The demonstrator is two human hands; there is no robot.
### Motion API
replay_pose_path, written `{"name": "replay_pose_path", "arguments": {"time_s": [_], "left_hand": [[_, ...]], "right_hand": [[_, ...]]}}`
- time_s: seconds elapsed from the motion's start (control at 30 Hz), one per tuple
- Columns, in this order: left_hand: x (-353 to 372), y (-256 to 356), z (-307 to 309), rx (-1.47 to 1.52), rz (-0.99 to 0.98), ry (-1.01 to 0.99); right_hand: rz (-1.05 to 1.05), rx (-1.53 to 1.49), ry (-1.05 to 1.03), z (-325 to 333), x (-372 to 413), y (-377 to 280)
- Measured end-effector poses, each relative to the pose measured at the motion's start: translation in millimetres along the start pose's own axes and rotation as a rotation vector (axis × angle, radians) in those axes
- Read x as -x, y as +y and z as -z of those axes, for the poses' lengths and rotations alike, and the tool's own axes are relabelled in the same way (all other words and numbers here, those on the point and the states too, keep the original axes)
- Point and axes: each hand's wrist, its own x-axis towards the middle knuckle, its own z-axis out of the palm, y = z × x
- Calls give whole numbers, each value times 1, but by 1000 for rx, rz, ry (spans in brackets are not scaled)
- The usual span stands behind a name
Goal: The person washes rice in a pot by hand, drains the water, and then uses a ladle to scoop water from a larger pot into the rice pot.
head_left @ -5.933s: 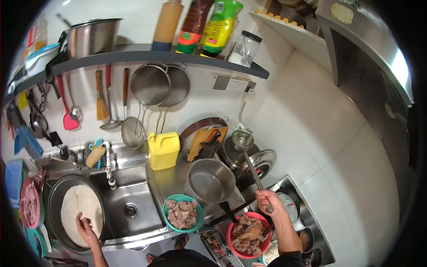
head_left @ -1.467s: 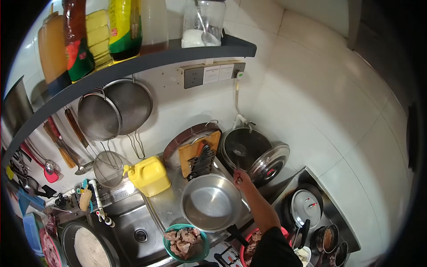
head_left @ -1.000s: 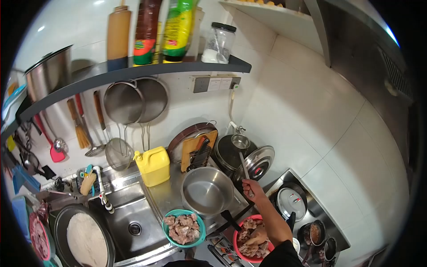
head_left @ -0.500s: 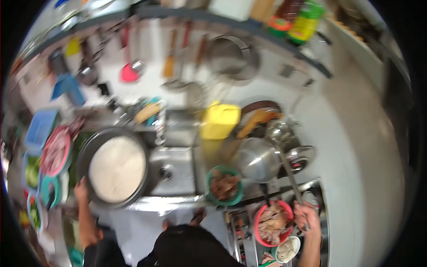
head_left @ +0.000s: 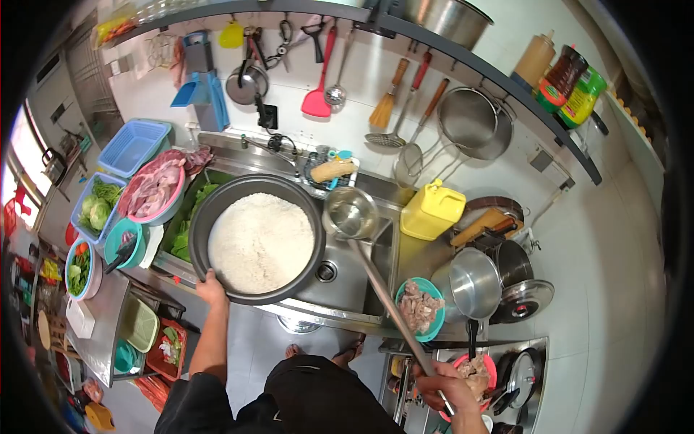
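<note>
My left hand (head_left: 212,288) grips the near-left rim of a large dark grey pot (head_left: 307,199), its fingers closed at the edge. White rice (head_left: 262,242) fills much of that pot, which rests over the left part of the steel sink (head_left: 318,293). In my right hand (head_left: 439,390) is the end of a long-handled metal ladle (head_left: 390,304). The ladle reaches up and left, with its bowl over the sink close beside the pot's right rim. Under the handle's right side stands a green bowl of meat pieces (head_left: 419,307).
Right of the sink stand a yellow jug (head_left: 432,210), a steel pot (head_left: 473,282) and a glass lid (head_left: 522,302). A pink bowl of meat (head_left: 473,369) sits near my right hand. Raw meat (head_left: 153,184) and vegetable baskets (head_left: 97,206) line the left. Utensils hang above.
My right hand has swung the ladle left, from above the pans on the right to over the sink. My left hand stays on the pot's rim. The camera view has shifted.
</note>
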Motion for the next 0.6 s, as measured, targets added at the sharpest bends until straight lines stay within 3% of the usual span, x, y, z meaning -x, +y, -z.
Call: {"name": "replay_pose_path", "arguments": {"time_s": [0.33, 0.6], "left_hand": [[49, 6, -2, 61, 2, 96], [52, 14, -1, 87, 40, 97]], "right_hand": [[-225, -104, -428, -80, -77, 7], [-264, -68, -424, -106, -83, 3]]}}
